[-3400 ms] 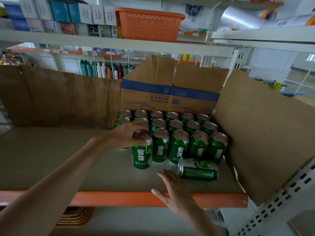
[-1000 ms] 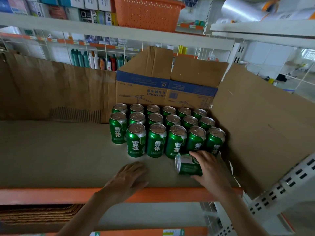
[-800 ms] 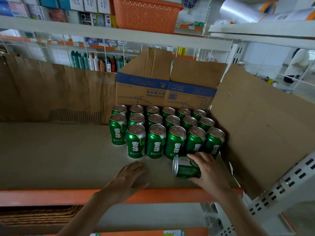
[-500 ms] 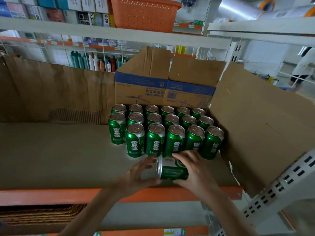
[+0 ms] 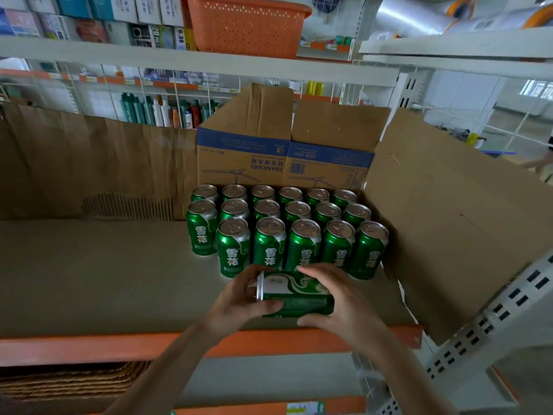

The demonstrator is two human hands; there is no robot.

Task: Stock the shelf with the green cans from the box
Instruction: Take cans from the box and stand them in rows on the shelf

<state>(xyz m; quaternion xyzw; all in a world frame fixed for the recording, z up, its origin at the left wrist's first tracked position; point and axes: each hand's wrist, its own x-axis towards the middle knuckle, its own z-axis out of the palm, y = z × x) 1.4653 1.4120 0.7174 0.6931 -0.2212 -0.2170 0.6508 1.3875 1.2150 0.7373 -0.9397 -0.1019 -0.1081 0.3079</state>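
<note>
A green can (image 5: pixel 294 298) lies on its side above the front of the shelf (image 5: pixel 89 280), its silver top facing left. My left hand (image 5: pixel 239 301) grips its top end and my right hand (image 5: pixel 341 304) wraps its bottom end. Just behind it, several upright green cans (image 5: pixel 287 229) stand in three rows on the shelf's right part. A cardboard box (image 5: pixel 284 151) with blue print and raised flaps stands behind the rows.
Brown cardboard sheets line the back (image 5: pixel 89 163) and the right side (image 5: pixel 454 217) of the shelf. The shelf's orange front edge (image 5: pixel 89 348) runs below my hands. An orange basket (image 5: pixel 245 25) sits on the shelf above. A white perforated upright (image 5: pixel 484 330) stands at the right.
My right hand took the lying can at the right and carried it left. My left hand left the shelf surface and closed on the can's top end.
</note>
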